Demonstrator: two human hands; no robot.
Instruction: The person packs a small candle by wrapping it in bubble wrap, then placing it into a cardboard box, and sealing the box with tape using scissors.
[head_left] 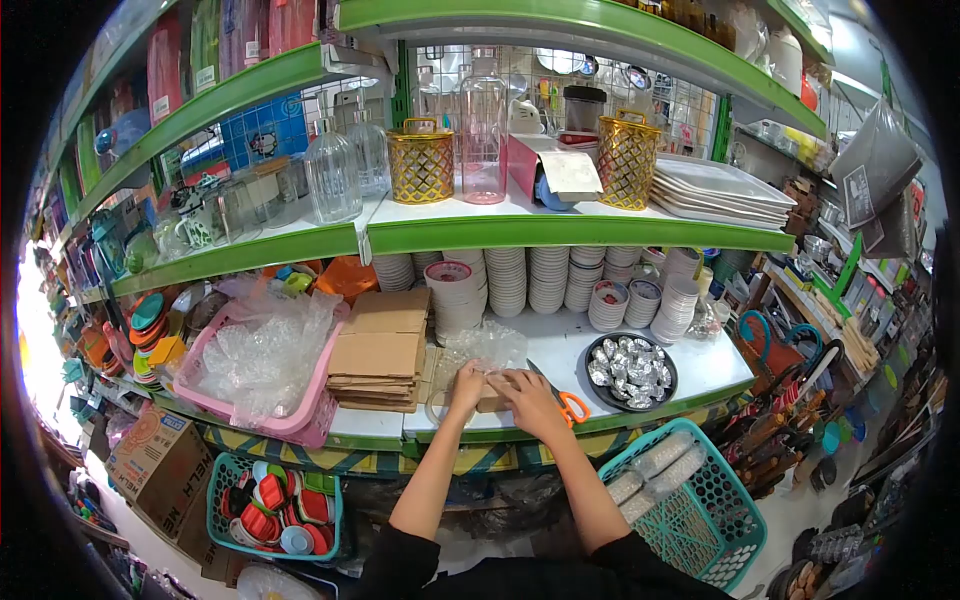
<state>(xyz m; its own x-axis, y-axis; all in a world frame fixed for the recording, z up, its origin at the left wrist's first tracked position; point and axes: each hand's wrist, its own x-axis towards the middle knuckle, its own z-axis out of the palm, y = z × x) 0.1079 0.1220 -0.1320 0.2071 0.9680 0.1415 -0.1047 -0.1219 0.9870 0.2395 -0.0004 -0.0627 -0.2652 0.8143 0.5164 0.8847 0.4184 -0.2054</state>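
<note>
Both my hands work close together at the shelf's front edge. My left hand (466, 388) is closed on the near edge of a crumpled piece of clear bubble wrap (490, 345). Beside it, my right hand (526, 400) has its fingers bent over the same edge, fingertips meeting those of the left; what lies under them is hidden. Orange-handled scissors (573, 408) lie just right of my right hand. A stack of folded brown cardboard (378, 350) stands to the left of my left hand. On the right sits a round black tray (627, 405) with silver foil-like pieces.
A pink basket (318, 410) of bubble wrap stands at left. Stacked small bowls (507, 280) line the back below a green-edged shelf (580, 234) bearing glass bottles and gold baskets. Below are a teal basket (745, 520) with bagged goods and another teal basket (215, 510) of colourful items.
</note>
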